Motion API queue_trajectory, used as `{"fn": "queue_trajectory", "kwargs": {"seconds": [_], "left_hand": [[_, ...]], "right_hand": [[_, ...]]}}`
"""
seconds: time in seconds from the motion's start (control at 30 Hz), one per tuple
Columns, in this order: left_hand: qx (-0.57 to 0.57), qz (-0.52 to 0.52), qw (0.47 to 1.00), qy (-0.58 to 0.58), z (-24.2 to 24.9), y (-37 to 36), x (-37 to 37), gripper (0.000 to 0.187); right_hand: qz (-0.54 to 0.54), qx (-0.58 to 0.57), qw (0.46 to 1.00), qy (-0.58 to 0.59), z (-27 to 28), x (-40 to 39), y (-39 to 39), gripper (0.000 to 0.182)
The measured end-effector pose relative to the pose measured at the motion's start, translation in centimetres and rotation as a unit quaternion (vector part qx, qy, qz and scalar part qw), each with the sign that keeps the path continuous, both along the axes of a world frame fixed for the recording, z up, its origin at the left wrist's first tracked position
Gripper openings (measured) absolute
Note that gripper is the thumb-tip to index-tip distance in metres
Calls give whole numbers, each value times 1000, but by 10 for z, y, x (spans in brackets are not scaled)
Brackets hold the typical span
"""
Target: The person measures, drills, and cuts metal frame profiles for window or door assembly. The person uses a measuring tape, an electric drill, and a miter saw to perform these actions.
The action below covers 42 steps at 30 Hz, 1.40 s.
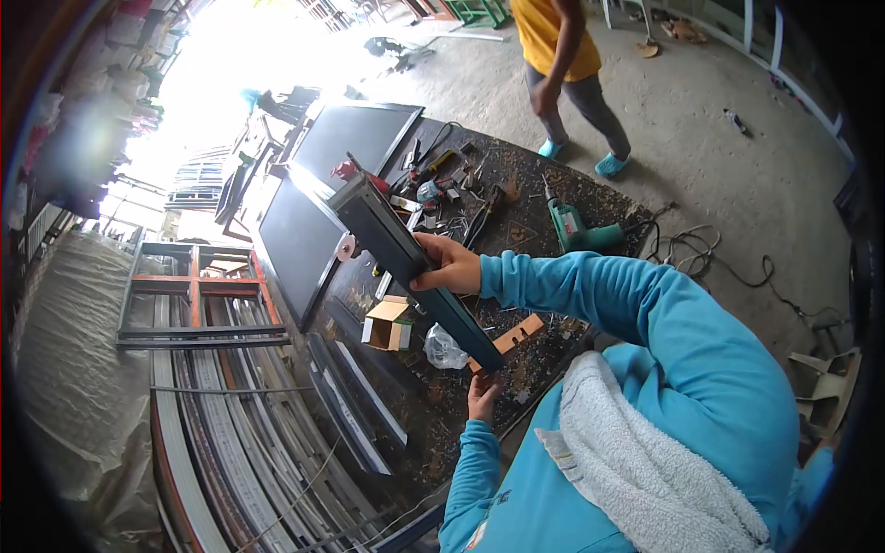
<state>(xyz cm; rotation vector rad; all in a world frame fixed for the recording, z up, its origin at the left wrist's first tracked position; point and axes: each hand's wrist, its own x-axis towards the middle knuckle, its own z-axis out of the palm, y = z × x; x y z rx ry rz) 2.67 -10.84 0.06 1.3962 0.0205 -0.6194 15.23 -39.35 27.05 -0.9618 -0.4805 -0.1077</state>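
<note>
I hold a long dark metal bar (396, 244) slanted above a cluttered workbench (516, 198). My right hand (449, 264) is shut around the bar's middle, its blue sleeve reaching in from the right. My left hand (482, 391) grips the bar's near lower end from beneath. The far end of the bar points up and left, over a dark framed panel (300, 240). Under the bar lie a small open cardboard box (387, 323), a crumpled clear plastic bag (443, 348) and a short wooden piece (517, 334).
A green power drill (578, 230) and several hand tools (438, 184) lie on the bench, beside a second dark panel (364, 134). Long metal profiles (230, 415) are stacked at lower left. A person in a yellow shirt (556, 46) walks beyond the bench. Cables (702, 253) trail on the floor.
</note>
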Motion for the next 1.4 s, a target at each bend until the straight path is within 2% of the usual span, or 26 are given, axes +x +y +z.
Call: {"fn": "queue_trajectory", "kwargs": {"seconds": [0.1,0.2,0.33,0.37,0.47,0.6,0.7,0.97,1.1,1.2,1.3,1.4], "left_hand": [[-106,97,989,41,-3,-18,0,37],[-166,175,962,129,19,-41,5,36],[-267,167,927,204,27,-63,13,38],[-250,176,929,207,30,-72,12,39],[-299,154,912,237,27,-85,16,37],[-380,107,885,247,17,-97,20,47],[-372,117,885,255,32,-104,18,50],[-398,99,872,266,21,-105,27,53],[-387,108,875,270,35,-109,26,52],[-395,97,868,283,30,-105,27,42],[-408,100,864,277,27,-101,26,43],[-408,137,843,322,15,-91,25,48]], "right_hand": [[-4,-26,999,-19,15,-3,8,48],[-25,-66,997,-33,33,-5,13,48],[-26,-133,990,-47,46,0,16,51],[-21,-137,989,-52,49,1,16,51],[-9,-137,989,-59,57,-2,19,50],[-16,-132,990,-53,62,-5,19,51],[-17,-146,988,-44,68,-10,18,51],[-36,-151,987,-46,76,-14,12,45],[-43,-161,985,-50,77,-14,12,45],[-43,-163,985,-48,78,-14,15,45],[-37,-160,985,-44,79,-15,17,46],[-36,-150,987,-39,77,-14,20,47]]}}
